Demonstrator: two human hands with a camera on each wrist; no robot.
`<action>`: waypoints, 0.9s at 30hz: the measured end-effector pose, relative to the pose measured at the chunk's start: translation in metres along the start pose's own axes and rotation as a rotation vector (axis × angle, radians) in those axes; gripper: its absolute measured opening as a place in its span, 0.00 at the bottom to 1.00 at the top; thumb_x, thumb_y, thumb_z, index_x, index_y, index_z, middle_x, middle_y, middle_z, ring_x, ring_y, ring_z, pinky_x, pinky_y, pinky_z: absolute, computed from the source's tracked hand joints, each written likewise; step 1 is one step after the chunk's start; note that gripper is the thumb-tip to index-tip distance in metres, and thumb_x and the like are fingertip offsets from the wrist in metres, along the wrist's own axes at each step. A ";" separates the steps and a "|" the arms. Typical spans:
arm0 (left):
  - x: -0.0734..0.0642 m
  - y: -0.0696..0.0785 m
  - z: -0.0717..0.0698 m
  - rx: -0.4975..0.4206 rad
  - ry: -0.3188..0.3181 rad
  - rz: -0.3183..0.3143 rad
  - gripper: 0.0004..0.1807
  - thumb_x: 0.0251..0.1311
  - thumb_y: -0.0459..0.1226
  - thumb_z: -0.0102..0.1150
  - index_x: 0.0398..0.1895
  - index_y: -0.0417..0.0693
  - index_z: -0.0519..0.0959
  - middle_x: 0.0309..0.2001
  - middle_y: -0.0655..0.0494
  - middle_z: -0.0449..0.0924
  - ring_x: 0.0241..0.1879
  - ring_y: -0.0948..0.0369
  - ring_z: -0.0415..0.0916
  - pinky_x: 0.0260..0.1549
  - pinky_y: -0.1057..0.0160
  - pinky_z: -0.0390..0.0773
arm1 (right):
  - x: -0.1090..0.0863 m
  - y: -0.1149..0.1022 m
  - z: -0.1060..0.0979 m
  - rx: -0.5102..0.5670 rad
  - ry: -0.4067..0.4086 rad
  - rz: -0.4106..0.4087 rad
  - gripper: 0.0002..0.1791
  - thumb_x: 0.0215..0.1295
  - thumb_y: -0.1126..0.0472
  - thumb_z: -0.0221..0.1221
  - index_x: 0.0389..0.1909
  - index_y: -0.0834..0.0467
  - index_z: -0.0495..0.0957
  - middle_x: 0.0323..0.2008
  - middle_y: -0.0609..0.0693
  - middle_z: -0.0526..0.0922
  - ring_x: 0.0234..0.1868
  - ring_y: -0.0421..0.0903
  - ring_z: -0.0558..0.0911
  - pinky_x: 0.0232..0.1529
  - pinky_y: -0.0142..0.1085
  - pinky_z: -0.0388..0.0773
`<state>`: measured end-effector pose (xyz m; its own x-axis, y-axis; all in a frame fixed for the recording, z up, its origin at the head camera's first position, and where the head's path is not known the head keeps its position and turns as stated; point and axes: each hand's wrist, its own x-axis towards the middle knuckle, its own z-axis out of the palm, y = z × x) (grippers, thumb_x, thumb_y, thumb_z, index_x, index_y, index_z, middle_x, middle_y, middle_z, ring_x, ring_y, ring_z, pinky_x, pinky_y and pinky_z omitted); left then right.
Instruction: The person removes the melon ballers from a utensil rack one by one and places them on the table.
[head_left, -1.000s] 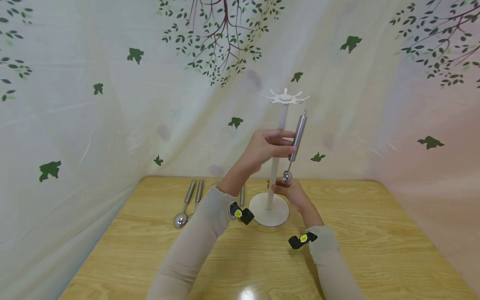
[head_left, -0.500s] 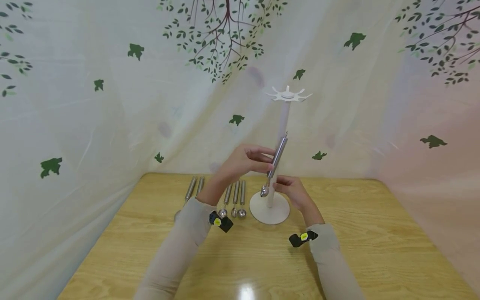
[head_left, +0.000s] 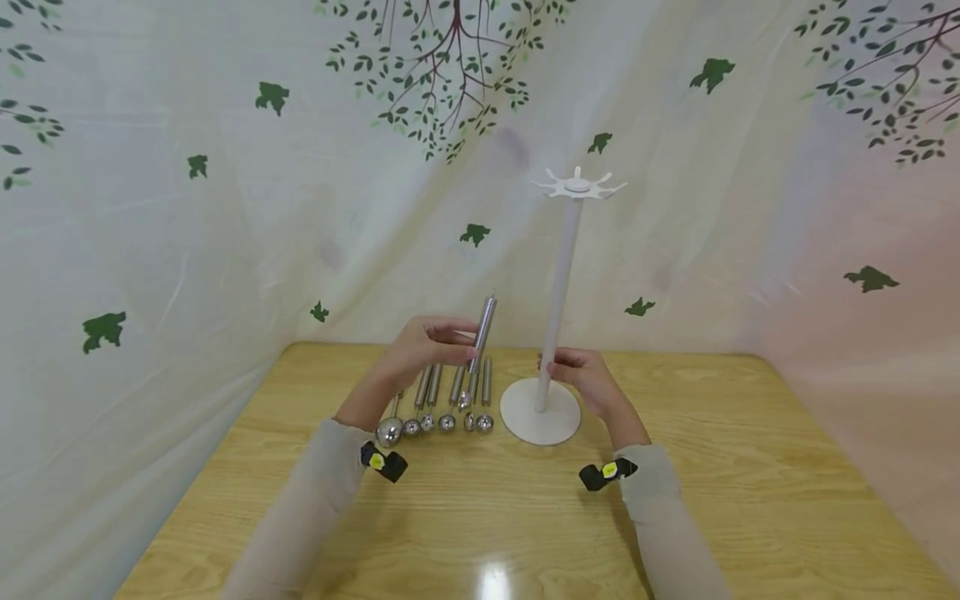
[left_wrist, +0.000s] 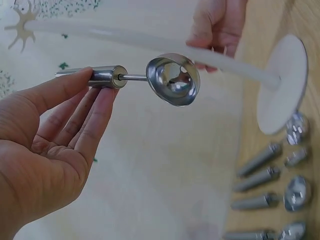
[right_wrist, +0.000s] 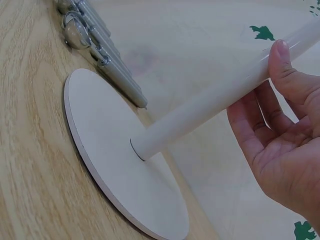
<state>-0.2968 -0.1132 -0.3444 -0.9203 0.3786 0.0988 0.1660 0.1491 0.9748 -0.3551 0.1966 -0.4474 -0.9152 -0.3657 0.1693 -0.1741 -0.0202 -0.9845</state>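
Note:
My left hand (head_left: 429, 346) pinches a small steel scoop (head_left: 483, 332) by its cylindrical handle between thumb and fingers. The left wrist view shows its round hollow bowl (left_wrist: 173, 80) pointing away from the palm, clear of the table. In the head view the scoop tilts, bowl down, over a row of similar utensils. My right hand (head_left: 588, 382) grips the lower post of a white stand (head_left: 562, 287), its thumb (right_wrist: 281, 57) along one side and fingers round the other. The stand has a round base (head_left: 540, 429) and a crown of hooks (head_left: 577, 185) with nothing hanging on it.
Several steel scoops (head_left: 447, 423) lie side by side on the wooden table (head_left: 480, 517), left of the stand's base, with handles toward the back edge. Behind the table hangs a pale curtain (head_left: 375, 233) printed with leaves and branches.
My left hand has carried the scoop left and down, from beside the stand's post to above the row of utensils. The right hand stays on the post.

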 end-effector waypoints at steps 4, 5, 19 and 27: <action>-0.010 -0.013 -0.019 0.011 0.018 -0.024 0.24 0.62 0.31 0.68 0.63 0.39 0.79 0.47 0.50 0.89 0.45 0.61 0.87 0.53 0.57 0.86 | -0.001 -0.002 0.001 -0.006 0.009 0.005 0.22 0.70 0.70 0.60 0.58 0.80 0.73 0.44 0.51 0.90 0.45 0.38 0.87 0.53 0.31 0.84; -0.012 -0.017 -0.024 0.012 0.026 -0.031 0.24 0.62 0.31 0.68 0.63 0.39 0.79 0.47 0.50 0.89 0.45 0.61 0.87 0.53 0.57 0.86 | -0.001 -0.002 0.001 -0.007 0.013 0.006 0.22 0.70 0.70 0.60 0.58 0.80 0.72 0.45 0.52 0.90 0.45 0.38 0.87 0.53 0.31 0.84; -0.046 -0.058 -0.099 0.131 0.115 -0.167 0.28 0.65 0.33 0.66 0.66 0.32 0.73 0.54 0.38 0.85 0.46 0.62 0.86 0.54 0.60 0.86 | -0.001 -0.006 0.003 -0.015 0.009 0.012 0.14 0.70 0.69 0.61 0.54 0.69 0.82 0.52 0.66 0.86 0.46 0.38 0.87 0.53 0.31 0.84; -0.060 -0.076 -0.132 0.084 0.151 -0.241 0.32 0.67 0.33 0.65 0.71 0.31 0.67 0.51 0.51 0.88 0.45 0.65 0.87 0.53 0.62 0.86 | 0.000 -0.002 0.001 0.000 0.008 0.018 0.12 0.69 0.69 0.62 0.52 0.65 0.84 0.50 0.62 0.87 0.46 0.39 0.87 0.53 0.31 0.84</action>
<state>-0.3012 -0.2678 -0.3975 -0.9780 0.1836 -0.0989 -0.0411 0.2955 0.9545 -0.3546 0.1954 -0.4451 -0.9210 -0.3588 0.1518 -0.1576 -0.0132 -0.9874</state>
